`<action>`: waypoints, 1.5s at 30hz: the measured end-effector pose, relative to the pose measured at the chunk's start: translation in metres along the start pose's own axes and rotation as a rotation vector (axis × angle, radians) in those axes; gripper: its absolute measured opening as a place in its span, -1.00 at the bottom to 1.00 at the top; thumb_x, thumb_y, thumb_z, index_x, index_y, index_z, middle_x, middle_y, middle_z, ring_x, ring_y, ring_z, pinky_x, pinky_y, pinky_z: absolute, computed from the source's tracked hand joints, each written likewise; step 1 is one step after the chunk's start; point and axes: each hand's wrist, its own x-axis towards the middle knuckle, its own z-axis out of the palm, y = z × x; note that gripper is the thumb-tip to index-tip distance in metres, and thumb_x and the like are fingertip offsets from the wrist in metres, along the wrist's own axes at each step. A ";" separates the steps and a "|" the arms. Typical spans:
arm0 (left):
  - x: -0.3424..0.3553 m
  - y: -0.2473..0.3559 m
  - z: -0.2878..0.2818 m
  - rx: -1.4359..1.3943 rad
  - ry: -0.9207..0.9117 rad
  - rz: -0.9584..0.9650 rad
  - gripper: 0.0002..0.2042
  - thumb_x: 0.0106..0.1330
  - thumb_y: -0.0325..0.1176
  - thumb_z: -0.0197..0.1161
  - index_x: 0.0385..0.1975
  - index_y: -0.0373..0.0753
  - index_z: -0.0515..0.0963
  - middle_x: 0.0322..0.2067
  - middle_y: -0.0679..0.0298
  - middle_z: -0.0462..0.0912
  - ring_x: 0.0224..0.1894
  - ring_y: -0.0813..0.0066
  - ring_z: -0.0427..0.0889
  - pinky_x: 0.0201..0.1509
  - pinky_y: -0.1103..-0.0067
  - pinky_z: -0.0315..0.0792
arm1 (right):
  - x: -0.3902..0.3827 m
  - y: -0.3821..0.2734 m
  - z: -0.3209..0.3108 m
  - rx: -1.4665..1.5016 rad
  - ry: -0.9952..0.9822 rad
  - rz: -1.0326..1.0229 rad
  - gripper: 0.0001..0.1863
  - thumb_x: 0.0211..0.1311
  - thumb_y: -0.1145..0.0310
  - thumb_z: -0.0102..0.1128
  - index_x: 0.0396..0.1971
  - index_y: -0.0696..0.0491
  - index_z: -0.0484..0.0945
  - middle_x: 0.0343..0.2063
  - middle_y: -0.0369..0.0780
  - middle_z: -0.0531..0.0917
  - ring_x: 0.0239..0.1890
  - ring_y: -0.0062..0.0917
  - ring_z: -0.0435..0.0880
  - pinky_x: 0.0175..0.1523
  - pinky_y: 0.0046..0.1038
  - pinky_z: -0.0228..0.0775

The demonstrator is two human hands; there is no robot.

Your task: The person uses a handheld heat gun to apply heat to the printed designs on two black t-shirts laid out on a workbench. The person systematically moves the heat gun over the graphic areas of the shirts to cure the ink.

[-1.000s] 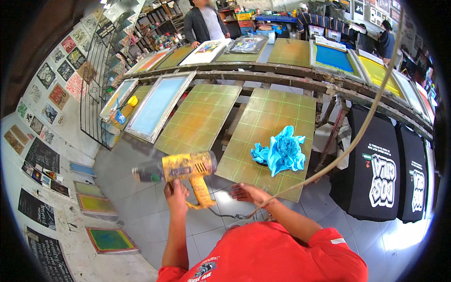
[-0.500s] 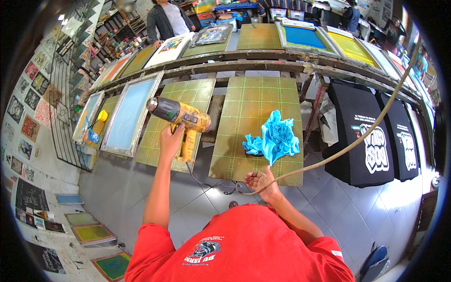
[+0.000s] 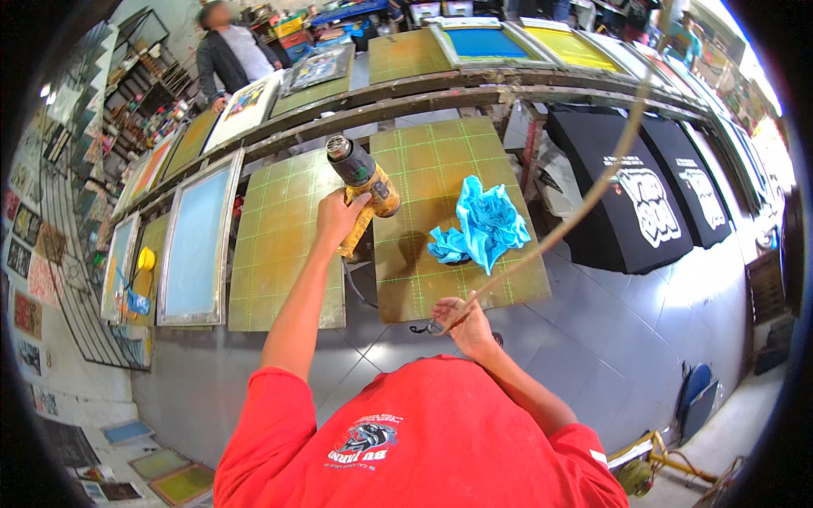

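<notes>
My left hand (image 3: 340,218) is wrapped round the handle of a yellow and black heat gun (image 3: 373,184), its nozzle pointing away and up to the left. It hovers at the gap between two olive boards with green grid lines, the left board (image 3: 279,254) and the right board (image 3: 398,279). A crumpled light-blue cloth (image 3: 484,222) lies on the right board. Below that board's near edge, my right hand (image 3: 467,328) has its fingers curled loosely about a tan cable (image 3: 555,237) that crosses the palm. A thin dark cord (image 3: 360,292) hangs from the gun's handle.
A framed screen (image 3: 196,241) leans left of the boards, beside a yellow cup (image 3: 146,258). Black printed shirts (image 3: 622,190) hang at the right. Behind runs a long rail (image 3: 381,100) bearing more boards and screens. Past it stands a person (image 3: 233,59). Grey floor tiles lie below.
The view has turned, so the scene lies further left. My left hand has swung the heat gun rightward and turned its nozzle from leftward to mostly away. My right hand stays by the cable.
</notes>
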 end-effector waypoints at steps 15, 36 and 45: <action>0.037 -0.006 0.051 -0.047 -0.114 0.302 -0.57 0.12 -0.02 0.26 -0.39 -0.39 0.58 -0.45 -0.08 0.62 -0.38 -0.03 0.60 -0.29 0.28 0.42 | 0.001 0.011 -0.005 -0.078 0.049 -0.195 -0.31 0.39 -0.14 -0.53 -0.02 0.18 0.39 -0.15 -0.14 0.53 0.04 -0.41 0.44 0.12 -0.42 0.21; 0.040 0.024 0.087 0.204 -0.337 0.188 -0.55 0.12 -0.03 0.27 -0.31 -0.40 0.49 -0.41 -0.05 0.61 -0.30 -0.05 0.58 -0.24 0.29 0.42 | -0.031 -0.013 -0.034 -0.299 0.311 -0.597 -0.66 0.36 0.20 -0.07 -0.04 0.13 0.42 -0.16 -0.27 0.54 -0.08 -0.63 0.42 0.04 -0.53 0.23; 0.038 0.020 0.088 0.145 -0.244 0.235 -0.56 0.11 -0.03 0.25 -0.30 -0.34 0.44 -0.53 0.01 0.55 -0.42 0.02 0.55 -0.31 0.30 0.40 | -0.042 -0.025 -0.030 -0.372 0.315 -0.612 -0.67 0.32 0.26 0.00 -0.06 0.17 0.43 -0.18 -0.28 0.53 -0.09 -0.63 0.42 0.02 -0.55 0.25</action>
